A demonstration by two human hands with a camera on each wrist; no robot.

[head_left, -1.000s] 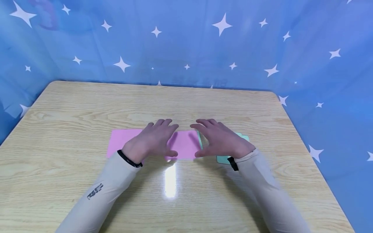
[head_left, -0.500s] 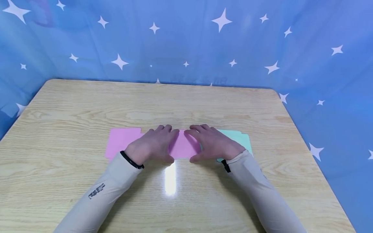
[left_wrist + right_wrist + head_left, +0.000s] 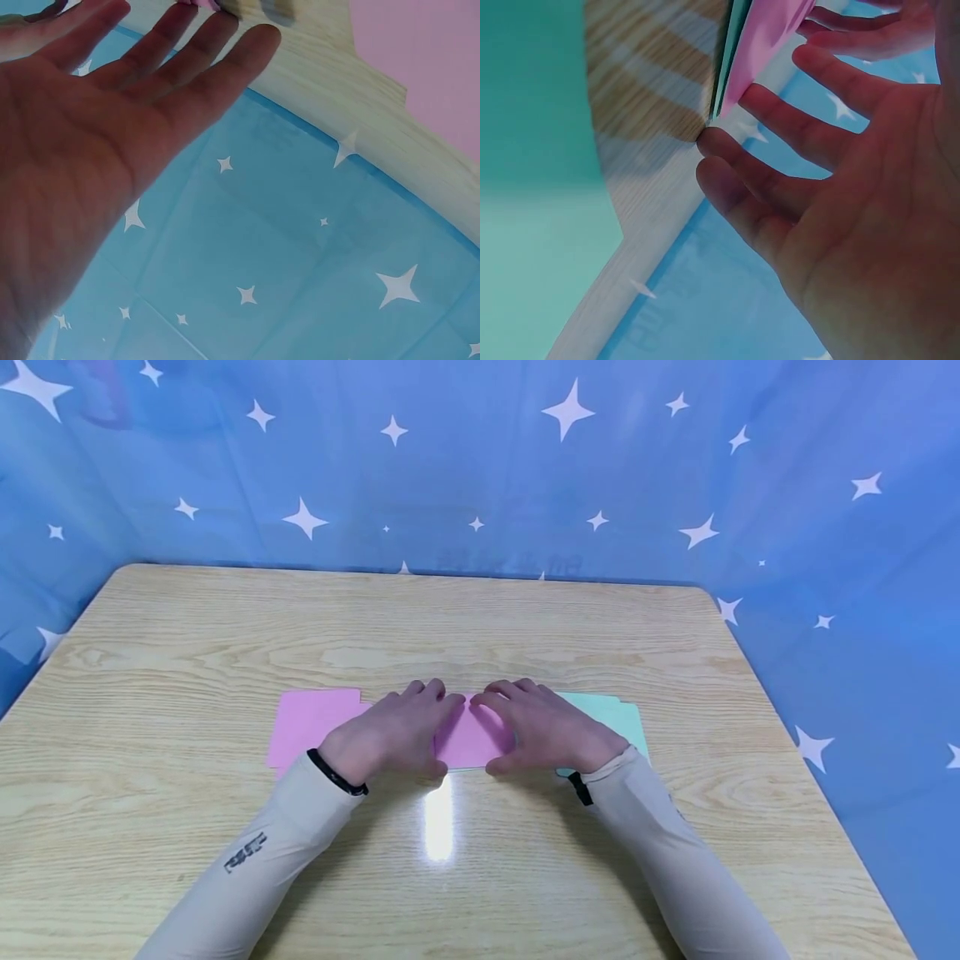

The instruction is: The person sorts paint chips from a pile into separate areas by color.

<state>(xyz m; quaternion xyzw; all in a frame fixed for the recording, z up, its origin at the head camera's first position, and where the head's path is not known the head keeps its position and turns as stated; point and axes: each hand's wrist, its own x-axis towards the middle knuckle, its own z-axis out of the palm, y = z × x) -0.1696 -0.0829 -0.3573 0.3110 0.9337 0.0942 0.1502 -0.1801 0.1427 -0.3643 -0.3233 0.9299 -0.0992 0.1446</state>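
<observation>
A pink sheet of paper point(image 3: 474, 739) lies mid-table between my hands, with green sheets point(image 3: 736, 37) layered beneath it in the right wrist view. My left hand point(image 3: 393, 731) is at its left side and my right hand point(image 3: 543, 727) at its right, fingertips by the far edge, thumbs by the near edge. In the right wrist view, the fingers point(image 3: 795, 127) reach out fairly straight, tips right at the stack's edge. The left wrist view shows the left fingers point(image 3: 217, 75) extended, a bit of pink paper at their tips. The palms cover the stack's side edges from above.
More pink paper point(image 3: 311, 714) lies left of the left hand, its sheets slightly offset. Mint-green paper point(image 3: 618, 717) lies at the right, partly under the right forearm. The wood-grain table point(image 3: 450, 635) ends at a blue star-patterned cloth point(image 3: 480, 460) behind.
Both hands have come down around the middle paper, their fingertips drawing closer together. The right hand has shifted left, uncovering more of the mint-green paper. Over the last half second little has moved.
</observation>
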